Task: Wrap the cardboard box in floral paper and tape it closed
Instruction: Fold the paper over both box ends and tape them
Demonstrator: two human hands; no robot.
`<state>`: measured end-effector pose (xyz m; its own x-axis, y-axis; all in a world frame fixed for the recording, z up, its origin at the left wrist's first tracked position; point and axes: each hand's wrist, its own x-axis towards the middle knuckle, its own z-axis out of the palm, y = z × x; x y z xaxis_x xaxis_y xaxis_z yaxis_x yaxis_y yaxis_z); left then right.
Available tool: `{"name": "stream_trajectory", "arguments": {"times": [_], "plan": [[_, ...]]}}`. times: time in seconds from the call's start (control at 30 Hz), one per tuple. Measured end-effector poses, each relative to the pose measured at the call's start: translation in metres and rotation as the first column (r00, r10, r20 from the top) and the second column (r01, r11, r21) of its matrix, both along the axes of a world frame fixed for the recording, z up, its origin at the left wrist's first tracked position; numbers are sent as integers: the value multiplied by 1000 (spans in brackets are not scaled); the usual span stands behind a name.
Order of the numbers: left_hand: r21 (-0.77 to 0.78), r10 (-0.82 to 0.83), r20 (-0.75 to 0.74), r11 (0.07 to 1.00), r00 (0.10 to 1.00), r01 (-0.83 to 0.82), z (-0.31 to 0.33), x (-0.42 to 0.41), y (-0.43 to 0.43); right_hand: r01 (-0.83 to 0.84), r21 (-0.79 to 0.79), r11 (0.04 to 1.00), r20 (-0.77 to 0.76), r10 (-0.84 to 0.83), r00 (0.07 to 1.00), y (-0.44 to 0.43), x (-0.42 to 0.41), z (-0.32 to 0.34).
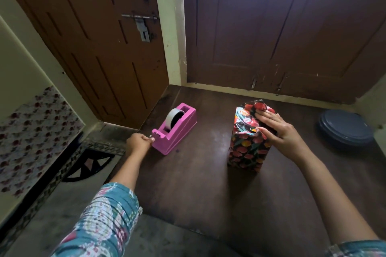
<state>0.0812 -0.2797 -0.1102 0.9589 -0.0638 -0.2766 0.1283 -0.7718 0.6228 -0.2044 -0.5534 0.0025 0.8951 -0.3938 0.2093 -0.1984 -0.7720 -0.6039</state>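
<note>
step: fetching tape for the top fold; sides already covered, top end not yet taped, judging by the loose creases.
box (248, 152): upright on the tabletop (208, 190), right of centre, wrapped in floral paper (243, 120).
right hand (279, 131): flat on the box top, fingers straight, pressing the folded flaps down; grips nothing.
left hand (139, 143): fingers curled at the cutter end of the pink tape dispenser (179, 131), seems to pinch the free end of the tape (174, 119); strip itself too small to confirm.
spacing: dispenser and box well apart, one arm on each.
other: dark blue round lid (345, 129) at the far right of the tabletop.
risk 1: one-handed pull may drag or tip the dispenser instead of feeding tape, since nothing holds it down.
risk 2: flaps could spring open if right-hand pressure eases during the reach.
risk 3: tall narrow box may topple if pressed off-centre.
risk 4: strip may curl and stick to itself before reaching the paper.
</note>
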Motion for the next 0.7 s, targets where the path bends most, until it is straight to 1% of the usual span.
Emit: {"name": "stream_trajectory", "arguments": {"times": [0.07,0.1,0.13,0.17,0.2,0.23,0.27,0.33,0.4,0.47,0.57,0.63,0.7], "plan": [[227,-41,111,974,993,15,6,-5,0,3,12,1000,0,-3,1000,0,-1,1],[281,-46,133,960,990,7,7,-7,4,5,14,1000,2,-5,1000,0,-1,1],[274,-31,137,962,990,-8,7,-8,10,7,15,1000,2,-7,1000,1,-1,1],[214,-13,126,977,992,-14,5,-9,15,8,19,1000,2,-8,1000,1,-2,1],[116,-18,111,993,994,5,6,-9,19,10,29,1000,5,-10,1000,1,-2,2],[-3,-48,85,999,995,49,8,-9,21,11,47,999,8,-11,1000,1,-3,2],[-142,-88,42,985,995,93,17,-11,19,12,76,997,8,-13,1000,2,-3,2],[-402,-211,-68,900,975,167,48,-24,6,23,115,993,1,-23,1000,2,-2,6],[-532,-361,-108,808,926,253,84,-39,-12,19,108,994,-16,-18,1000,5,2,9],[-586,-517,-91,719,851,374,115,-58,-41,32,121,992,-26,-29,999,4,1,11],[-597,-701,-36,587,712,547,146,-90,-88,45,151,988,-28,-41,999,5,-1,13],[-550,-787,-3,516,616,656,160,-108,-120,51,162,985,-29,-47,998,4,-2,14],[-444,-847,4,474,531,760,169,-118,-146,64,164,984,-31,-60,998,4,-2,13]]}}
